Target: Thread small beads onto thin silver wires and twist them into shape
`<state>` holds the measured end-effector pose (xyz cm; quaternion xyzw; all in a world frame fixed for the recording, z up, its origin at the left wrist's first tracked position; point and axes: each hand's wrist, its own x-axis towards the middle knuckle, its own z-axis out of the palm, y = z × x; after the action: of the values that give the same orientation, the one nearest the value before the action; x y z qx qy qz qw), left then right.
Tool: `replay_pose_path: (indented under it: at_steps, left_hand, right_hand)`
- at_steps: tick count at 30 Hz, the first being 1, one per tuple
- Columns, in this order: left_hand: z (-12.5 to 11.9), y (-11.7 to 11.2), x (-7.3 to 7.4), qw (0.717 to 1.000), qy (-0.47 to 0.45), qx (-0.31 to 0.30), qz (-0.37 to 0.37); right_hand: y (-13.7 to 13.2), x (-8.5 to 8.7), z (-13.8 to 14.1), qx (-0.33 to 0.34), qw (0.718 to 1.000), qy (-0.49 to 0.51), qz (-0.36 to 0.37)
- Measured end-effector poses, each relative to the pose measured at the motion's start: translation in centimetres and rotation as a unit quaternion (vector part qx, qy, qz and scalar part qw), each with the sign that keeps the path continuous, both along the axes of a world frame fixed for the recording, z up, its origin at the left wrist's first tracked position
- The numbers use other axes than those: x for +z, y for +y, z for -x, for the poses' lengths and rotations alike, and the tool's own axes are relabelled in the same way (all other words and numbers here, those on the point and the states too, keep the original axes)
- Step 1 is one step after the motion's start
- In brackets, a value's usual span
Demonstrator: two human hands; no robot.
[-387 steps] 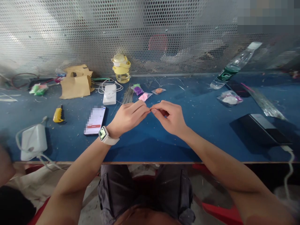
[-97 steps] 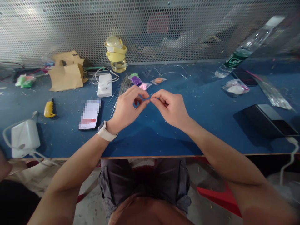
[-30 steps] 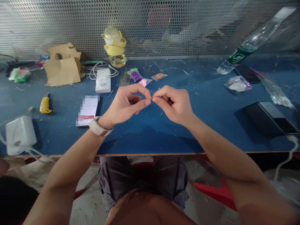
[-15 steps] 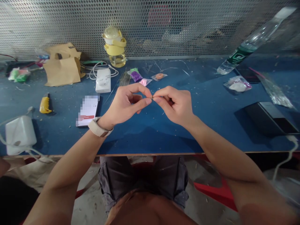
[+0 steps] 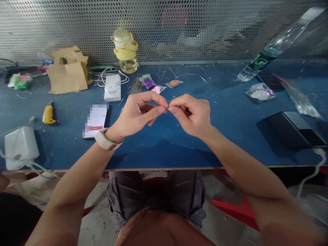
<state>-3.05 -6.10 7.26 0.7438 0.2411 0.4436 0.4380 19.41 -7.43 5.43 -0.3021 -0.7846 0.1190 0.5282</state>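
Above the middle of the blue table (image 5: 164, 150), my left hand (image 5: 140, 112) and my right hand (image 5: 192, 112) meet at the fingertips. Each pinches thumb against index finger on a tiny, thin metallic-looking piece (image 5: 167, 108) between them. Most of that piece is covered by the fingers, so its kind does not show. Behind my left hand lies a bundle of thin wires (image 5: 136, 86). Small bags of purple (image 5: 148, 82), pink (image 5: 157, 89) and orange (image 5: 174, 83) material rest just beyond the fingers.
Left of my arm lie a phone (image 5: 95, 121), a yellow cutter (image 5: 48, 114) and a white power block (image 5: 22, 147) with cables. A yellow-lidded bottle (image 5: 125, 51) stands at the back. A leaning water bottle (image 5: 266, 56) and a black box (image 5: 296, 130) are at right.
Both hands stay nearly in place, still pinched together. The fingertips have shifted very slightly to the right, and the left thumb has moved a little.
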Motion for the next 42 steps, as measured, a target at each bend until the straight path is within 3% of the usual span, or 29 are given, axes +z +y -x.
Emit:
replay_pose_path:
  at_steps: [14, 21, 26, 28, 30, 33, 34, 38, 42]
  left_hand:
    - [-0.1, -0.3, 0.2, 1.000, -0.002, -0.010, 0.002]
    - [0.0, -0.6, 0.9, 0.996, -0.019, -0.062, 0.068]
    - [0.3, -0.8, 1.7, 0.993, 0.018, -0.095, 0.068]
    - [0.3, -0.9, 2.0, 0.991, 0.042, -0.113, 0.055]
    - [0.4, -1.0, 2.5, 0.985, 0.068, -0.150, 0.048]
    - [0.6, -1.2, 3.0, 0.970, 0.109, -0.203, 0.079]
    - [0.7, -1.2, 3.2, 0.964, 0.119, -0.218, 0.092]
    - [0.8, -1.1, 3.2, 0.944, 0.137, -0.278, 0.113]
    - [0.9, -0.8, 3.1, 0.934, 0.140, -0.297, 0.138]
  right_hand:
    - [0.0, -0.3, -0.2, -0.006, 1.000, 0.004, -0.009]
    - [0.7, -0.7, -0.6, 0.005, 0.995, -0.024, -0.095]
    - [1.6, -1.1, -1.8, -0.036, 0.985, -0.113, -0.125]
    - [1.7, -0.8, -2.1, -0.045, 0.974, -0.148, -0.165]
    - [1.6, -0.2, -2.2, -0.042, 0.951, -0.163, -0.261]
    - [0.9, 0.9, -2.0, -0.032, 0.881, -0.138, -0.451]
    - [0.7, 1.3, -1.9, -0.033, 0.865, -0.135, -0.481]
    - [-0.5, 2.1, -1.7, -0.024, 0.851, -0.172, -0.496]
    - [-1.1, 2.3, -1.8, -0.037, 0.850, -0.185, -0.491]
